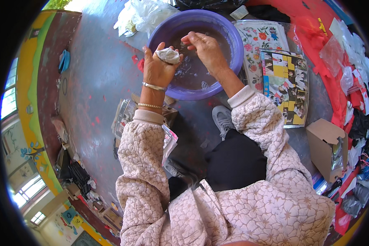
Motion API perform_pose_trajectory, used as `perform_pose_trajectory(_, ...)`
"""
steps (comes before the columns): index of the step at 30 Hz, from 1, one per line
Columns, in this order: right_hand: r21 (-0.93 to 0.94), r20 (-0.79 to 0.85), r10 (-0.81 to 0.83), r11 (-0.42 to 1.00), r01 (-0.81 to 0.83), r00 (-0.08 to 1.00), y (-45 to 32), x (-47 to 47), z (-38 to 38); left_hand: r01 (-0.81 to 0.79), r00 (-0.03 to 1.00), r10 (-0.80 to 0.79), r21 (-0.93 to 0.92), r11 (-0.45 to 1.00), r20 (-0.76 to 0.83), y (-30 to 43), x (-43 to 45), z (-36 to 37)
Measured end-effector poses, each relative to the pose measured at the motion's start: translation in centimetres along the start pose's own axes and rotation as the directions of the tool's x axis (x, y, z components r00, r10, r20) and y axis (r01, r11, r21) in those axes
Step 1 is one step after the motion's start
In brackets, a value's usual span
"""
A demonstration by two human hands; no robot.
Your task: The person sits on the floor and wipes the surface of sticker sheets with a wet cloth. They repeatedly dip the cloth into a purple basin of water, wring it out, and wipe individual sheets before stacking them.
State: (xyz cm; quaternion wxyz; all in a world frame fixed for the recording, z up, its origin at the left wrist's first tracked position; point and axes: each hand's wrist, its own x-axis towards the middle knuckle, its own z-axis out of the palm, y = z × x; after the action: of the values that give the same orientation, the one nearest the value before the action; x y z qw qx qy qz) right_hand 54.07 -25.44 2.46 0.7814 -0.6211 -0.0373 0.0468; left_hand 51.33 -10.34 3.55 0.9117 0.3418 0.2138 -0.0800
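Observation:
My left hand point(160, 69) is turned palm up at the left rim of a purple plastic basin point(237, 66). Across its fingers rests a wet-looking greyish-white lump point(168, 55), which could be pulp or wadded cloth; I cannot tell which. Murky brown water point(192, 69) with some froth fills the basin's lower part. Over that water is my right hand point(204, 50), its fingers loosely bent and a little apart, with nothing visible in them. It hangs to the right of the lump without touching it. A small pale bit point(204, 85) shows near the basin's front wall.
Clear plastic bags point(144, 17) lie beyond the basin. To its right are flower-printed sheets point(258, 38) and a photo-printed sheet point(284, 83). An open cardboard box point(326, 144) stands farther right, before red cloth point(321, 66). Packets point(126, 115) sit near my left forearm.

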Motion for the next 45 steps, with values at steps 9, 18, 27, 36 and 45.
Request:
perform_pose_trajectory(9,-0.415,0.100,-0.447,0.793,0.445,0.889,1.1,-1.8,1.7,0.350,0.830,-0.243,-0.130,0.928,0.503,0.1,-0.8,-1.8)
perform_pose_trajectory(18,-0.722,0.258,-0.365,0.542,0.430,0.894,-0.8,-3.4,3.0,0.165,0.963,-0.158,-0.018,0.986,0.220,-0.7,-2.8,1.9)
perform_pose_trajectory(27,-0.280,0.110,-0.222,0.928,0.245,0.969,-0.2,-2.6,3.9,0.188,0.977,-0.187,0.007,0.982,0.099,-1.2,-1.1,-1.1)
perform_pose_trajectory(36,-0.390,0.168,-0.030,0.916,0.094,0.985,-0.4,-3.3,4.6,0.167,0.961,-0.154,-0.039,0.985,0.229,-1.8,-1.4,0.1)
perform_pose_trajectory(45,-0.340,0.163,-0.134,0.923,0.183,0.978,0.2,-3.0,5.1,0.120,0.978,-0.115,-0.022,0.992,0.175,-1.1,-1.2,-0.5)
